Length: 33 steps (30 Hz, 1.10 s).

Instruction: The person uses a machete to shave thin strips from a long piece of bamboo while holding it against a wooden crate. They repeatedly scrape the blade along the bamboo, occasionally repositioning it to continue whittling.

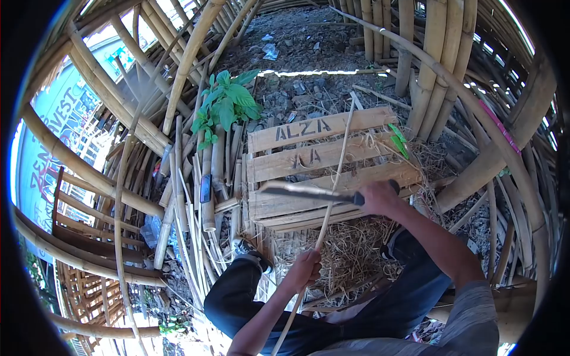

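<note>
A long thin bamboo strip [339,169] runs from the bottom of the view up across a slatted wooden crate [267,172] with black lettering. My left hand [304,270] is closed round the strip below the crate's near edge. In my right hand [380,199] is the dark handle of a machete [306,193], its blade pointing left over the crate and crossing the strip. Whether the blade touches the strip cannot be told. A green object [399,141] lies at the crate's right end.
Cut bamboo poles [208,166] lie left of the crate, with a phone [206,188] on one. A leafy plant [225,105] grows behind them. Thick upright bamboo [442,65] stands at the right. Dry shavings [350,255] cover the ground between my legs.
</note>
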### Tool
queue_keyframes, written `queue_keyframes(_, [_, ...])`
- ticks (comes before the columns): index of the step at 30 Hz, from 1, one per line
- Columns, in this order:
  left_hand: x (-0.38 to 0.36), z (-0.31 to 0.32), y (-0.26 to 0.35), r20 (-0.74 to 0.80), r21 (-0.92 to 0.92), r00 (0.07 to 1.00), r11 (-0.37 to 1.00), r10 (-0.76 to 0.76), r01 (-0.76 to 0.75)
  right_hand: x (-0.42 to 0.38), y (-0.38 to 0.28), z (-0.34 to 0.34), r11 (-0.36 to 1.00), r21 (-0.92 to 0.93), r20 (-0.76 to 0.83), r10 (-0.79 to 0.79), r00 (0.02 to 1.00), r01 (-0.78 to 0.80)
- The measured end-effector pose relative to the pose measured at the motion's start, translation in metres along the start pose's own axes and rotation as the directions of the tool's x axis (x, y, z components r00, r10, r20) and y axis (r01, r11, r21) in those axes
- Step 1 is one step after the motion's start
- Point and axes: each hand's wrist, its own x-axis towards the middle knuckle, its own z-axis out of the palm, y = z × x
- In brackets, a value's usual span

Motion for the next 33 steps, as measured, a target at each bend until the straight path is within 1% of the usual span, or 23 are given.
queue_keyframes(1, [-0.006, 0.003, -0.004, 0.004, 0.001, 0.999, 0.999, -0.034, 0.034, 0.007, 0.013, -0.002, 0.996, 0.016, -0.086, 0.092, 0.992, -0.091])
queue_keyframes(2, [-0.011, 0.004, -0.01, 0.036, -0.046, 0.998, 0.997, -0.06, 0.062, 0.014, 0.03, -0.005, 0.961, 0.074, -0.145, 0.275, 0.95, -0.267])
queue_keyframes(3, [-0.018, 0.005, -0.013, 0.075, -0.055, 0.994, 0.995, -0.081, 0.085, 0.019, 0.051, -0.01, 0.891, 0.141, -0.194, 0.452, 0.871, -0.431])
queue_keyframes(5, [-0.019, 0.002, -0.02, 0.171, -0.068, 0.981, 0.992, -0.095, 0.108, 0.013, 0.096, -0.024, 0.784, 0.24, -0.24, 0.619, 0.748, -0.572])
queue_keyframes(6, [-0.016, 0.002, -0.021, 0.186, -0.086, 0.977, 0.989, -0.099, 0.117, 0.004, 0.106, -0.027, 0.773, 0.247, -0.249, 0.633, 0.733, -0.584])
queue_keyframes(8, [-0.01, 0.001, -0.017, 0.205, -0.106, 0.976, 0.99, -0.069, 0.092, -0.016, 0.125, -0.036, 0.792, 0.279, -0.352, 0.611, 0.709, -0.543])
queue_keyframes(9, [-0.008, -0.001, -0.014, 0.221, -0.125, 0.972, 0.986, -0.077, 0.106, -0.017, 0.127, -0.039, 0.8, 0.408, -0.336, 0.58, 0.742, -0.44])
queue_keyframes(10, [-0.005, -0.003, -0.01, 0.232, -0.148, 0.969, 0.982, -0.082, 0.118, -0.019, 0.126, -0.039, 0.805, 0.397, -0.336, 0.574, 0.747, -0.441])
queue_keyframes(11, [-0.002, -0.006, -0.007, 0.248, -0.164, 0.964, 0.977, -0.094, 0.137, -0.022, 0.124, -0.036, 0.704, 0.57, -0.199, 0.618, 0.76, -0.423])
queue_keyframes(12, [0.002, -0.009, -0.004, 0.244, -0.182, 0.966, 0.975, -0.084, 0.131, -0.023, 0.111, -0.04, 0.568, 0.715, -0.054, 0.627, 0.777, -0.408])
queue_keyframes(13, [0.005, -0.011, -0.002, 0.264, -0.229, 0.958, 0.958, -0.113, 0.176, -0.023, 0.1, -0.04, 0.581, 0.706, -0.051, 0.611, 0.79, -0.404])
queue_keyframes(15, [0.012, -0.016, 0.001, 0.324, -0.308, 0.938, 0.924, -0.123, 0.228, -0.022, 0.078, -0.039, 0.598, 0.732, 0.03, 0.45, 0.892, -0.326])
queue_keyframes(16, [0.018, -0.019, 0.0, 0.316, -0.329, 0.942, 0.919, -0.112, 0.219, -0.02, 0.063, -0.04, 0.61, 0.724, 0.035, 0.433, 0.901, -0.321])
queue_keyframes(18, [0.029, -0.026, -0.003, 0.455, -0.456, 0.89, 0.851, -0.027, 0.259, -0.015, 0.034, -0.041, 0.732, 0.636, 0.082, 0.25, 0.965, -0.244])
queue_keyframes(20, [0.035, -0.028, -0.002, 0.466, -0.507, 0.884, 0.823, 0.01, 0.258, -0.009, 0.022, -0.018, 0.911, 0.413, -0.016, -0.002, 1.0, 0.008])
queue_keyframes(21, [0.038, -0.03, -0.001, 0.456, -0.491, 0.89, 0.837, 0.011, 0.241, -0.01, 0.011, -0.016, 0.911, 0.413, -0.016, -0.01, 1.0, 0.016])
queue_keyframes(23, [0.037, -0.029, 0.004, 0.442, -0.473, 0.897, 0.852, 0.009, 0.225, -0.013, -0.013, -0.012, 0.987, 0.151, 0.216, -0.091, 0.972, 0.058])
queue_keyframes(24, [0.033, -0.025, 0.007, 0.373, -0.438, 0.928, 0.881, -0.001, 0.177, -0.015, -0.021, -0.007, 0.986, 0.154, 0.215, -0.091, 0.972, 0.058])
queue_keyframes(25, [0.03, -0.022, 0.009, 0.303, -0.399, 0.953, 0.907, -0.007, 0.134, -0.019, -0.028, -0.002, 0.986, 0.119, 0.233, -0.139, 0.963, 0.114])
queue_keyframes(26, [0.03, -0.02, 0.008, 0.305, -0.397, 0.952, 0.908, -0.011, 0.137, -0.021, -0.031, 0.0, 0.982, 0.084, 0.253, -0.184, 0.95, 0.168])
queue_keyframes(28, [0.029, -0.016, 0.005, 0.131, -0.289, 0.991, 0.956, -0.008, 0.046, -0.02, -0.031, 0.001, 0.987, 0.074, 0.255, -0.159, 0.954, 0.144])
queue_keyframes(31, [0.022, -0.009, 0.007, 0.094, -0.278, 0.995, 0.959, -0.038, 0.063, -0.01, -0.021, 0.005, 0.994, 0.054, 0.258, -0.109, 0.96, 0.098])
queue_keyframes(33, [0.019, -0.006, 0.007, 0.113, -0.269, 0.993, 0.961, -0.036, 0.065, 0.003, -0.002, 0.006, 0.99, 0.112, 0.084, 0.074, 0.994, -0.083])
